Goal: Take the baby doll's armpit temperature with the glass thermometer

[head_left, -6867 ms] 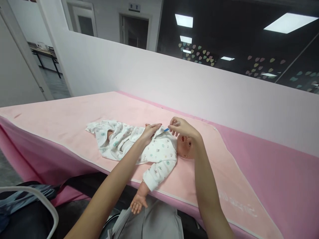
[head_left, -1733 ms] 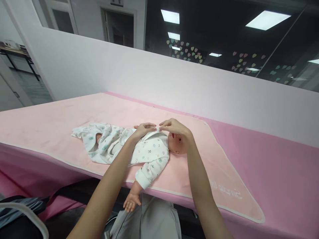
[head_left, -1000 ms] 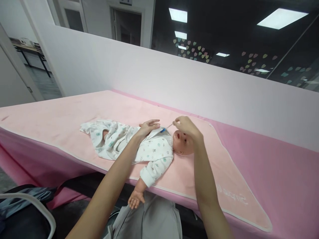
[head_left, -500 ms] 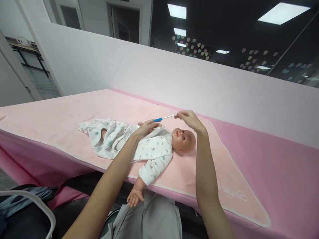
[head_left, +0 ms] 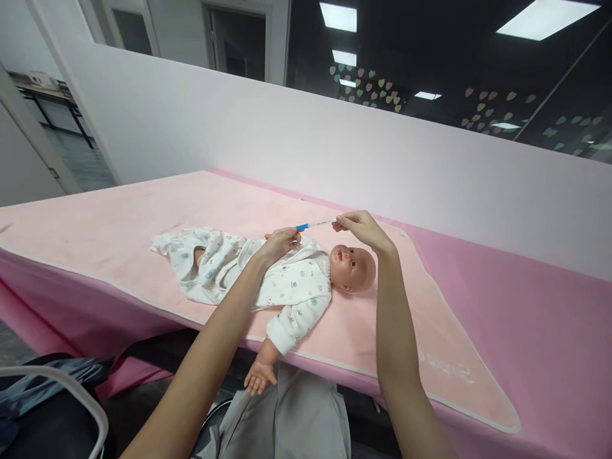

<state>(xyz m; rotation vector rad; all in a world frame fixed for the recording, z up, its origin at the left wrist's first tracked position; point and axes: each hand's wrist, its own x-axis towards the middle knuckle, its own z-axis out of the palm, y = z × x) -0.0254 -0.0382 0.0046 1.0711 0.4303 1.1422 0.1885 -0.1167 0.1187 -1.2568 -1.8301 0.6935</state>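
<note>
1 blue-tipped stick btwn L hand, R hand.

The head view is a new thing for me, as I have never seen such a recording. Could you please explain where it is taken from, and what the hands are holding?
There is no machine here: these are a person's two bare hands, seen by a camera on that person's head, looking forward and down. On a pale pink mat lies a clothed doll, face up, with one arm reaching over the near edge. The right hand holds one end of a thin stick, possibly a thermometer, above the doll. The left hand is at its blue end; whether it grips there is hard to tell.
</note>
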